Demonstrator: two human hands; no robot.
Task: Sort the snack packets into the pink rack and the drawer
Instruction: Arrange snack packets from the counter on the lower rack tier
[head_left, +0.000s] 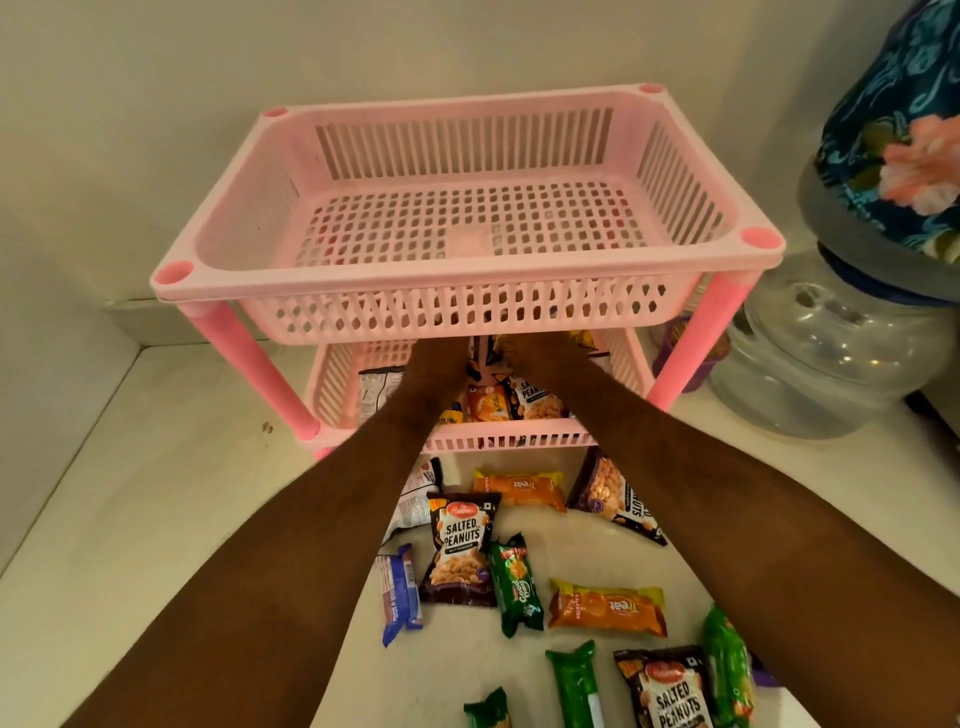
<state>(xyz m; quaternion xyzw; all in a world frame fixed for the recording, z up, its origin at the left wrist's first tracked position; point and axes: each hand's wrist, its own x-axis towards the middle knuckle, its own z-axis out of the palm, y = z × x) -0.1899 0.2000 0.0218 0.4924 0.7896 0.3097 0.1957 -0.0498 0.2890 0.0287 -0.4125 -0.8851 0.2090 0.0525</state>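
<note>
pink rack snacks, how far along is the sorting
Partly done. The lower tier of the pink rack already holds several packets, and both hands reach into it, fingers hidden under the top tier, which looks empty. About ten packets still lie on the counter, such as a salted peanuts packet. No drawer shows.

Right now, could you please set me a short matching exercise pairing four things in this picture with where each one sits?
Things:
1. top basket of the pink rack
2. salted peanuts packet
3. clear jar
4. both hands

Places:
A. right of the rack
B. reaching into the lower basket
C. on the counter between the forearms
D. above the hands, holding no packets

Pairs: 1-D, 2-C, 3-A, 4-B
</note>
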